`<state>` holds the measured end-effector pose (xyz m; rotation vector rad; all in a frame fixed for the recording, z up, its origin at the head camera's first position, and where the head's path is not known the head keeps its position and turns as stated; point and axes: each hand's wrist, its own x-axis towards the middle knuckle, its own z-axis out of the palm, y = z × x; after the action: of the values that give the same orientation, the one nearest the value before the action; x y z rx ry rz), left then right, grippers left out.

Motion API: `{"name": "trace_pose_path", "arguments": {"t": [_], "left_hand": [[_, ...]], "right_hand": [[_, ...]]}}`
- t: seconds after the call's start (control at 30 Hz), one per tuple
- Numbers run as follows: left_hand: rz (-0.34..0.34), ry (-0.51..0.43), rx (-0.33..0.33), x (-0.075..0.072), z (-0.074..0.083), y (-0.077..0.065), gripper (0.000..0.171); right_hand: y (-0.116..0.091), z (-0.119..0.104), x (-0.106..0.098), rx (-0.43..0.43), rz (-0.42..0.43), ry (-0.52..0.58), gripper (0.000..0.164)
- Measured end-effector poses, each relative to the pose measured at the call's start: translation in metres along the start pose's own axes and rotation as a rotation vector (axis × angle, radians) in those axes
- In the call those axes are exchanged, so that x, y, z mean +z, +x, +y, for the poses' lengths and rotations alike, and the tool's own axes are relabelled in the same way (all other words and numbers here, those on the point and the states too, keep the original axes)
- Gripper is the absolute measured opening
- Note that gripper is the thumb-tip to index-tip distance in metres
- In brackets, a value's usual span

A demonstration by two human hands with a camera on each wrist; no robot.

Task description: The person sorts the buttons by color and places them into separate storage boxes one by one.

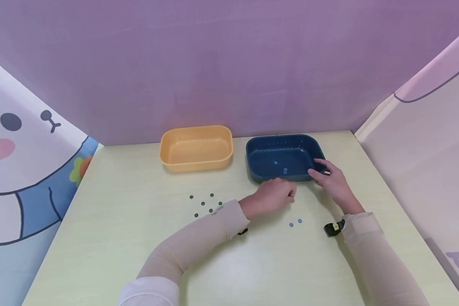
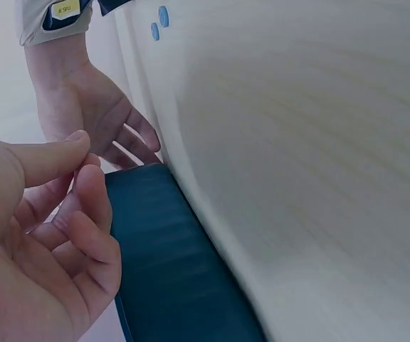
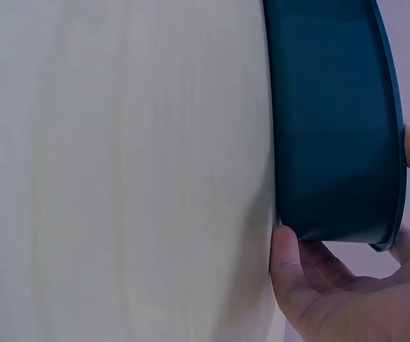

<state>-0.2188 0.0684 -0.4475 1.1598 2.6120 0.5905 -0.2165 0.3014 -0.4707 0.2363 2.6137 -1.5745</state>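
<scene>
In the head view, a dark blue tray point(image 1: 287, 177) stands at the back right with three small blue discs point(image 1: 284, 171) in it. My right hand point(image 1: 334, 185) grips its right front corner, fingers spread around the rim and wall in the right wrist view. Just before its front wall is my left hand point(image 1: 272, 196). Thumb and forefinger meet at their tips in the left wrist view point(image 2: 48, 228); whether something small sits between them cannot be made out. Two more blue discs point(image 1: 295, 223) lie on the table below the hands.
To the left of the blue tray stands a yellow tray point(image 1: 196, 166). Several small dark green discs point(image 1: 203, 203) lie before it, partly near my left sleeve. A purple wall point(image 1: 214, 76) closes off the table's point(image 1: 111, 221) back edge, with printed panels on both sides.
</scene>
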Motion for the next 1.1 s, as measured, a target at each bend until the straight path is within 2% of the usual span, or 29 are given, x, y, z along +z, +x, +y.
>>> {"name": "trace_pose_path", "arguments": {"t": [0.2, 0.4, 0.6, 0.73, 0.87, 1.1], "left_hand": [[0.017, -0.019, -0.003, 0.0, -0.002, 0.002, 0.014], [0.031, -0.098, -0.031, -0.005, 0.0, 0.001, 0.015], [0.1, -0.163, -0.046, -0.013, -0.004, 0.003, 0.009], [0.155, -0.237, -0.073, -0.018, -0.01, 0.006, 0.006], [0.207, -0.293, -0.096, -0.025, -0.016, 0.01, 0.008], [0.244, -0.291, -0.126, -0.034, -0.029, 0.015, 0.006]], "right_hand": [[0.0, 0.001, 0.0, 0.009, -0.009, 0.003, 0.076], [0.0, 0.001, -0.001, 0.004, -0.009, 0.006, 0.075], [0.0, 0.0, -0.002, 0.01, -0.008, -0.007, 0.072], [0.001, 0.0, -0.002, 0.011, -0.008, -0.004, 0.073], [0.001, 0.0, -0.001, 0.015, -0.01, 0.003, 0.074], [0.001, -0.001, -0.002, 0.008, -0.019, 0.022, 0.075]]}}
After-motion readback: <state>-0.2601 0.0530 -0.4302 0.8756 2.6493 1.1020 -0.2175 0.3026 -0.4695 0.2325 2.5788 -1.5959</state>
